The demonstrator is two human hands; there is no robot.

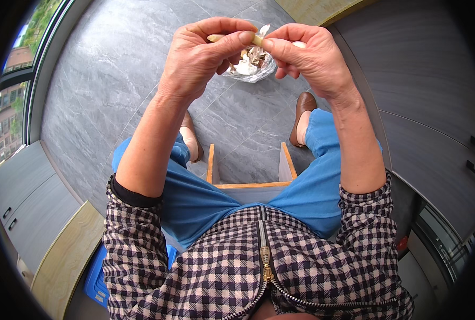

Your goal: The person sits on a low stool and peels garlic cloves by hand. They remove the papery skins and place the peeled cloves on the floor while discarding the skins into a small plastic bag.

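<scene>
My left hand [205,52] pinches a pale yellowish garlic clove [257,41] between thumb and fingers. The thumb and fingertips of my right hand [305,56] meet its other end. A pale pointed tip [215,38] pokes out on the left side of my left thumb; whether it belongs to the same piece is hidden. Tucked in my right hand is a small white piece [299,45], mostly covered by the fingers. Below both hands, a clear plastic-lined container [255,77] on the floor holds white and brownish papery peelings [246,66].
Grey tiles cover the floor [101,72]. Between my legs shows a low grey stool [253,194] with wood-coloured edges. Grey cabinets [425,72] line the right, and more [33,188] stand under the left window [15,80]. A blue plastic bin [95,276] sits at lower left.
</scene>
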